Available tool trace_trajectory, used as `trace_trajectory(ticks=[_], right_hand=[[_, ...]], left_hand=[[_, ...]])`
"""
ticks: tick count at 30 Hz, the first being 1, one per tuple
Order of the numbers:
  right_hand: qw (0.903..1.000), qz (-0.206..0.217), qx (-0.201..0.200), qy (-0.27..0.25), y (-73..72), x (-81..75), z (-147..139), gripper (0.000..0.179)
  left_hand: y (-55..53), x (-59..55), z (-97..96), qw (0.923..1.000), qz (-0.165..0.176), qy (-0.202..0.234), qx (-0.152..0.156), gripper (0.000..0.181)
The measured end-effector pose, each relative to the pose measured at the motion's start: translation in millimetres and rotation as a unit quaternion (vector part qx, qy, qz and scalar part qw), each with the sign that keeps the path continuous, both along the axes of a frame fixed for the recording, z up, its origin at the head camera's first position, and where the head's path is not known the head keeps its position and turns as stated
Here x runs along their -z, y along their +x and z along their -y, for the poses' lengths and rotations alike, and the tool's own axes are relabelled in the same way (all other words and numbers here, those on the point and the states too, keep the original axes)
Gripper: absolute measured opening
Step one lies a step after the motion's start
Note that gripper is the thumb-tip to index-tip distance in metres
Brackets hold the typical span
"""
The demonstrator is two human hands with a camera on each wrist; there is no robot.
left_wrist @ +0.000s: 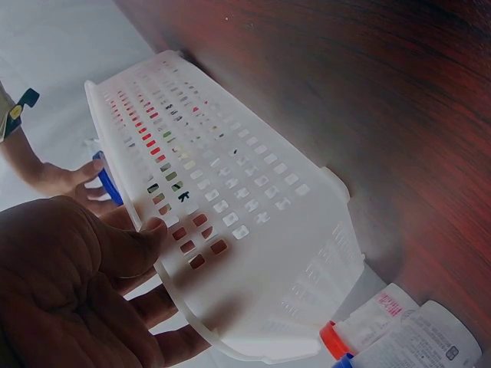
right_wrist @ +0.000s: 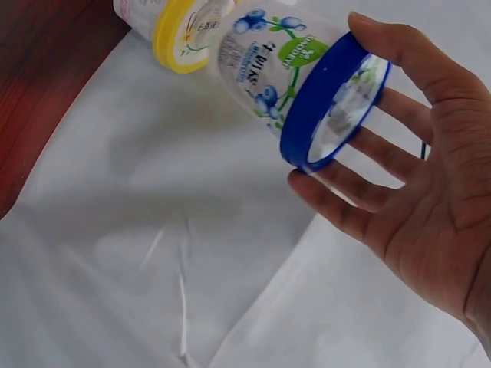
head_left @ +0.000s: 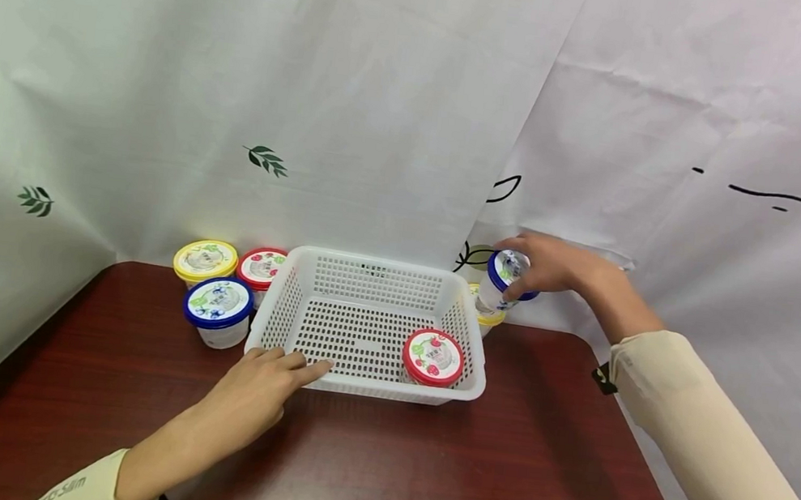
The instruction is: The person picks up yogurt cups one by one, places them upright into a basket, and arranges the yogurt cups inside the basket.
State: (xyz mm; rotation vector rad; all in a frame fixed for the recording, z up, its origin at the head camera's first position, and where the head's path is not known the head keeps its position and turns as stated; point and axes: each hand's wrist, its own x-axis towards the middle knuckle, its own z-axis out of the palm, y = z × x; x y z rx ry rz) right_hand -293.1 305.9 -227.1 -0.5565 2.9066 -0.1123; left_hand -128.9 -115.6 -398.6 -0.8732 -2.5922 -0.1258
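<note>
My left hand (head_left: 255, 398) grips the near left rim of a white plastic basket (head_left: 367, 387). In the left wrist view its thumb lies against the perforated outer wall, and its fingers go over the rim. Inside the basket, at the right, sits a red-lidded tub (head_left: 434, 357). Past the basket's right side, my right hand (head_left: 553, 264) holds a clear tub with a blue lid (head_left: 508, 271), pinching the lid's edge between thumb and fingers. The right wrist view shows blueberries printed on that tub (right_wrist: 288, 69). Below it is a yellow-lidded tub (head_left: 490, 318), partly hidden.
Left of the basket stand a yellow-lidded tub (head_left: 205, 260), a red-lidded tub (head_left: 261, 268) and a blue-lidded tub (head_left: 220, 304), close together. White cloth (head_left: 399, 119) hangs behind the dark red-brown table (head_left: 384, 476) and along its sides.
</note>
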Motion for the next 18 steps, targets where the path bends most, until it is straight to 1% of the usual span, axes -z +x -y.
trace_trajectory(ticks=[2, 7, 9, 14, 18], right_hand=[[0.9999, -0.012, -0.009, -0.001, -0.3, 1.7, 2, 0.090], [0.9979, -0.042, -0.049, -0.007, 0.3, 5.5, 8, 0.089], [0.9971, -0.049, -0.058, -0.009, 1.3, 6.2, 10, 0.089], [0.9961, -0.049, -0.073, -0.008, 2.7, 7.3, 19, 0.091], [0.9949, -0.042, -0.090, -0.016, -0.5, 11.6, 27, 0.093]], left_hand=[[0.2, -0.5, 0.3, 1.0000, 0.001, -0.002, -0.001, 0.065], [0.7, -0.9, 0.0, 1.0000, 0.004, -0.004, -0.002, 0.065], [0.5, -1.4, -0.2, 1.0000, 0.004, -0.004, -0.002, 0.066], [0.0, -2.5, -0.5, 0.9999, 0.008, -0.006, -0.002, 0.065], [-0.3, -2.1, -0.5, 0.9999, 0.008, -0.009, -0.003, 0.064]])
